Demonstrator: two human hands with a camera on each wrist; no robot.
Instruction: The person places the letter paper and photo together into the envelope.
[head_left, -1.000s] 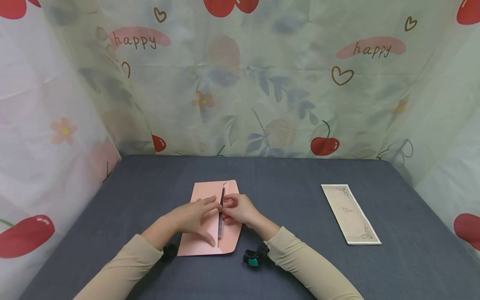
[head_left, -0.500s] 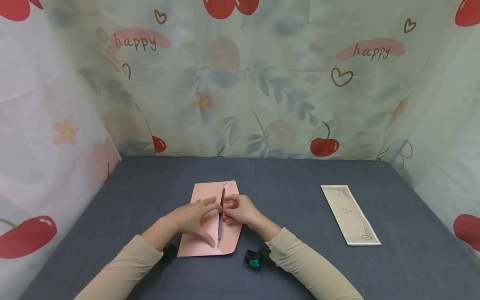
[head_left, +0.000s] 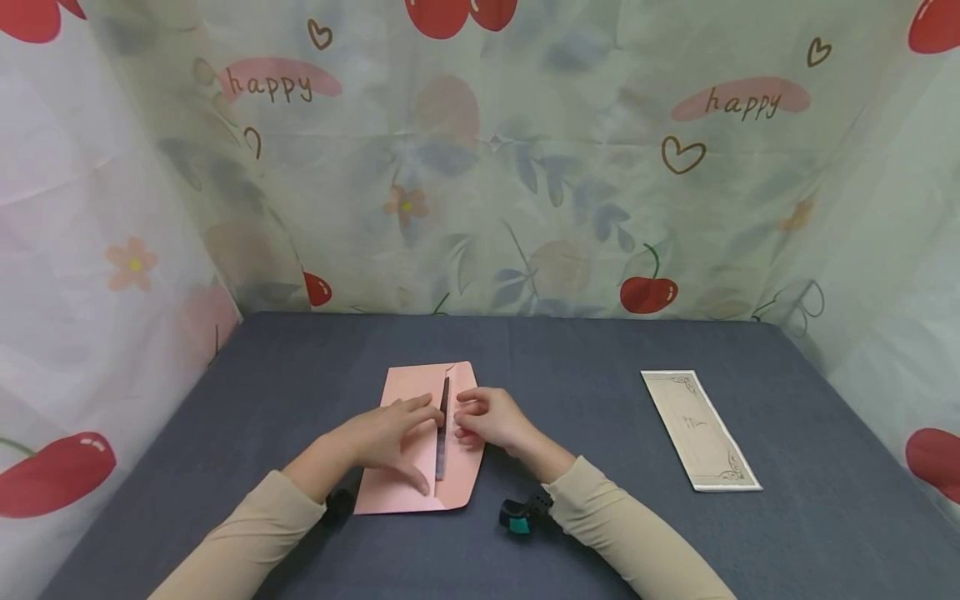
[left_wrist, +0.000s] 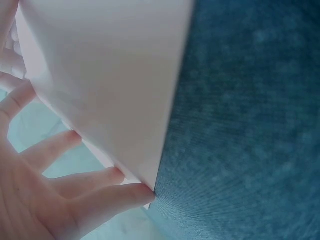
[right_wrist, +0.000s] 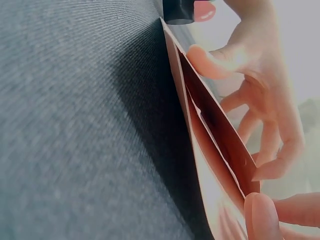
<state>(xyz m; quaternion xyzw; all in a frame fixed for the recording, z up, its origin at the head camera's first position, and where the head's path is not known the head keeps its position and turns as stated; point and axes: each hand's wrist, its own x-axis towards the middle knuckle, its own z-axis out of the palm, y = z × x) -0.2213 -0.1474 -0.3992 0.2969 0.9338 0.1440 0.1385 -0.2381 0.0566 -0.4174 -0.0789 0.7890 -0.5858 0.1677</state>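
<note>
A pink envelope (head_left: 405, 383) lies on the table with its pointed flap spread toward the right. Its mouth gapes as a dark slit, and the right wrist view shows a thin pale edge (right_wrist: 220, 150) inside, whose kind I cannot tell. My left hand (head_left: 393, 433) rests on the envelope's body with fingers spread, fingertips at the mouth's edge. In the left wrist view, those fingers (left_wrist: 95, 180) line the paper's edge. My right hand (head_left: 495, 419) is over the flap, beside the slit, its fingers loosely bent. Its thumb (right_wrist: 262, 217) shows near the mouth's edge; contact is unclear.
A cream folded card (head_left: 701, 429) with ornamental corners lies flat at the right of the dark grey table (head_left: 570, 367). Black wrist straps are on both wrists. Patterned curtains (head_left: 495, 208) enclose the back and sides.
My right hand has moved slightly right, away from the envelope's mouth, and its fingers have come off the slit. My left hand and the envelope stay put.
</note>
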